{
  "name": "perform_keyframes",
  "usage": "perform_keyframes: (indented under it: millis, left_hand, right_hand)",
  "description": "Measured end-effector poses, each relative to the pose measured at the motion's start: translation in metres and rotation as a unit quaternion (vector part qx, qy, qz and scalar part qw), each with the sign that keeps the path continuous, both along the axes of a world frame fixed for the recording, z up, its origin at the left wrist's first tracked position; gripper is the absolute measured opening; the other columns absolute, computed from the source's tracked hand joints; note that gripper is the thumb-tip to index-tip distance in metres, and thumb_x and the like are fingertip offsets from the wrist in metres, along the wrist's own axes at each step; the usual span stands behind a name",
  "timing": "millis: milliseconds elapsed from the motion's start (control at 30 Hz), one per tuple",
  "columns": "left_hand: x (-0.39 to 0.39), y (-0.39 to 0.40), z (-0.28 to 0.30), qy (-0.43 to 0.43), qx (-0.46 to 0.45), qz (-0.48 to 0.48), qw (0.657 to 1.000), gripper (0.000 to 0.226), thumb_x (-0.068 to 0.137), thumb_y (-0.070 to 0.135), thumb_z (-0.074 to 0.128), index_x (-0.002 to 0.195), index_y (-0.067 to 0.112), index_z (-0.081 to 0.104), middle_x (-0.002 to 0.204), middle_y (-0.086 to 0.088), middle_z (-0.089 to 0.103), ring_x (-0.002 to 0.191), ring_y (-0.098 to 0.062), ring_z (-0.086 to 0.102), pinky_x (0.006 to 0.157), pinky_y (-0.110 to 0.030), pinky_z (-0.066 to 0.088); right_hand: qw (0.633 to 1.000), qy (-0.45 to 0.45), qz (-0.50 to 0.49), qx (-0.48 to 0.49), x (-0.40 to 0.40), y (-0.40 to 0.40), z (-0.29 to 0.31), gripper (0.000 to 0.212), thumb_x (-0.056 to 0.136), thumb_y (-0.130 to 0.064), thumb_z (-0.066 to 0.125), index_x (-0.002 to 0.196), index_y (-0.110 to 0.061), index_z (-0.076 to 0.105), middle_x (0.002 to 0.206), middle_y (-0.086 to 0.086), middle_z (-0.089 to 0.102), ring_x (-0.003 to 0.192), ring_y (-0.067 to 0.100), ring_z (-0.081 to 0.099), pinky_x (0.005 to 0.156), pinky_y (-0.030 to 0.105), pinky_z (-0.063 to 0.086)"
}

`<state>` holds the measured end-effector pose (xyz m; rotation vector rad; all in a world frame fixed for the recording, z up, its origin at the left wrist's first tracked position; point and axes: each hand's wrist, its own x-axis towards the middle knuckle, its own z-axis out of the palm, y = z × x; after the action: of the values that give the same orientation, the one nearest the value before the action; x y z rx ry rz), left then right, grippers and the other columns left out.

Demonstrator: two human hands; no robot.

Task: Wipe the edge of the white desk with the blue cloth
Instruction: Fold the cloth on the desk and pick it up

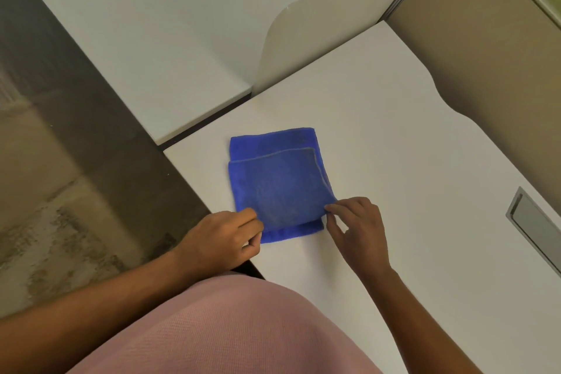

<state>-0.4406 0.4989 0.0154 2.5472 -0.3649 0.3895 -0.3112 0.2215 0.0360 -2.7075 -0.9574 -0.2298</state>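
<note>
A blue cloth (277,184) lies folded on the white desk (394,146), close to the desk's left edge (194,188). Its top layer sits offset over the layer below. My left hand (226,240) pinches the cloth's near left corner, right at the desk edge. My right hand (356,228) pinches the near right corner of the top layer between thumb and fingers, lifting it slightly.
A second white desk (145,48) adjoins at the back left behind a cream divider panel (318,36). Grey cable flaps sit in both desks, one (534,231) at the right. Beige partitions (485,70) line the far side. Bare floor (60,161) lies left.
</note>
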Motion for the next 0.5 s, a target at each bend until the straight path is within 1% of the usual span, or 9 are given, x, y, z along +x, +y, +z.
perform_keyframes:
  millis: [67,133,233,300,367,433,500]
  left_hand:
    - [-0.007,0.006,-0.002,-0.024,-0.02,0.022,0.999,0.015,0.091,0.005,0.064,0.077,0.009,0.07,0.072,-0.003,0.061,0.051,-0.018,0.047,0.045,-0.032,0.044]
    - [-0.015,0.013,-0.008,-0.026,-0.019,0.029,0.999,0.014,0.09,0.005,0.063,0.077,0.008,0.068,0.073,-0.004,0.06,0.053,-0.019,0.047,0.048,-0.034,0.045]
    - [-0.027,0.022,-0.021,0.001,0.028,0.022,0.999,0.01,0.086,0.009,0.067,0.075,0.009,0.066,0.071,-0.006,0.06,0.056,-0.025,0.052,0.054,-0.044,0.047]
    - [-0.031,0.026,-0.026,0.016,0.049,0.02,0.998,0.008,0.084,0.014,0.067,0.077,0.011,0.065,0.074,-0.005,0.061,0.061,-0.026,0.054,0.059,-0.044,0.046]
    - [-0.033,0.03,-0.029,0.033,0.055,0.011,0.998,0.005,0.084,0.02,0.066,0.083,0.014,0.066,0.083,-0.004,0.064,0.072,-0.025,0.056,0.064,-0.042,0.044]
    - [-0.034,0.035,-0.034,0.048,0.064,-0.01,0.997,0.013,0.081,0.023,0.064,0.092,0.017,0.068,0.095,-0.003,0.066,0.084,-0.025,0.057,0.071,-0.04,0.044]
    - [-0.035,0.04,-0.04,0.047,0.083,-0.032,0.995,0.023,0.083,0.023,0.063,0.104,0.018,0.071,0.108,-0.002,0.067,0.096,-0.025,0.059,0.079,-0.04,0.045]
  right_hand:
    - [0.999,-0.031,0.013,0.021,-0.006,-0.001,0.002,0.013,0.094,-0.024,0.071,0.104,-0.019,0.078,0.101,-0.005,0.076,0.095,0.019,0.063,0.085,0.028,0.042]
    - [0.998,-0.033,0.043,0.028,-0.017,-0.001,-0.003,0.013,0.096,-0.024,0.068,0.104,-0.02,0.077,0.1,-0.006,0.074,0.094,0.018,0.06,0.085,0.027,0.04]
    - [0.995,0.02,0.094,-0.009,-0.039,0.002,-0.019,0.014,0.09,-0.017,0.077,0.104,-0.018,0.078,0.1,-0.006,0.074,0.091,0.022,0.065,0.083,0.03,0.044]
    - [0.993,0.061,0.094,-0.034,-0.051,0.001,-0.028,0.02,0.088,-0.018,0.081,0.108,-0.019,0.078,0.106,-0.006,0.074,0.093,0.021,0.068,0.086,0.029,0.046]
    - [0.992,0.088,0.077,-0.046,-0.057,-0.001,-0.031,0.023,0.092,-0.029,0.076,0.114,-0.022,0.076,0.111,-0.007,0.072,0.1,0.016,0.065,0.092,0.026,0.043]
    - [0.992,0.088,0.071,-0.05,-0.057,-0.001,-0.03,0.026,0.094,-0.036,0.072,0.116,-0.023,0.074,0.113,-0.008,0.071,0.103,0.015,0.062,0.095,0.026,0.041]
    - [0.993,0.071,0.076,-0.053,-0.054,-0.001,-0.03,0.028,0.089,-0.029,0.079,0.116,-0.022,0.075,0.112,-0.008,0.073,0.101,0.017,0.064,0.095,0.027,0.041]
